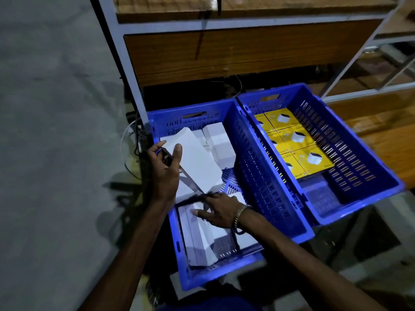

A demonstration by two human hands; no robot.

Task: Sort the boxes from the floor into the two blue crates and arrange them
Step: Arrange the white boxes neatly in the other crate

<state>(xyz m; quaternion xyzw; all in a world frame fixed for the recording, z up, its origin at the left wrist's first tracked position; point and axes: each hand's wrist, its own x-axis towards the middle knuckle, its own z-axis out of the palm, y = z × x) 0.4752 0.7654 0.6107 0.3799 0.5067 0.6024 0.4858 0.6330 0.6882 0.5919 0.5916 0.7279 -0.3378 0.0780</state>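
A plain white rectangular cardboard box (197,162) is gripped by the left hand (166,169), thumb curled over its top face and fingers wrapped round its left edge, and is held tilted above the left blue slatted plastic crate (267,182), the forearm reaching in from the near left. The right hand (216,212), with a metal bracelet (239,215) at the wrist, is laid flat with straight, spread fingers on the white boxes (202,239) at the near end of that crate. The right blue plastic crate (350,140) is lined with yellow printed boxes (296,140) at its far end.
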